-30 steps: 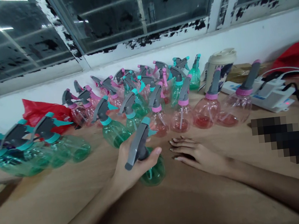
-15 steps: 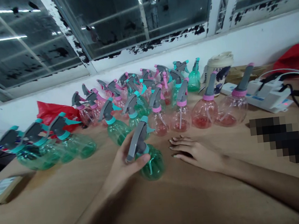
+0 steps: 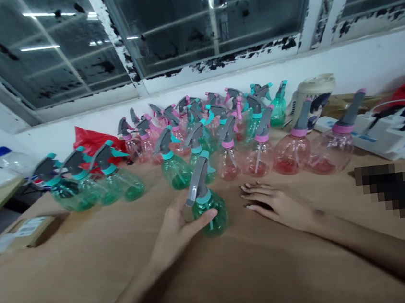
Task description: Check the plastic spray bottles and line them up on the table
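A green spray bottle [image 3: 220,219] with a grey trigger head and turquoise collar stands on the table in front of me. My left hand [image 3: 181,226] is wrapped round its body from the left, thumb across the front; the fingers behind it are hidden. To the right, my right hand [image 3: 278,203] lies palm down on the table, fingers stretched out and holding nothing. Just beyond it is a row of clear pink spray bottles [image 3: 292,156] with a little red liquid inside. Two more green spray bottles [image 3: 175,171] stand behind the held one.
Several green spray bottles [image 3: 80,195] stand at the left, near a red plastic bag [image 3: 94,139]. A small cardboard box [image 3: 33,232] lies at the left edge. Along the back wall are more spray bottles, a coffee cup [image 3: 314,94] and a power strip [image 3: 385,137] with cables.
My left hand has slid down from the bottle's neck to its body. The whole view has shifted, showing more of the left side. My right hand stays flat on the table.
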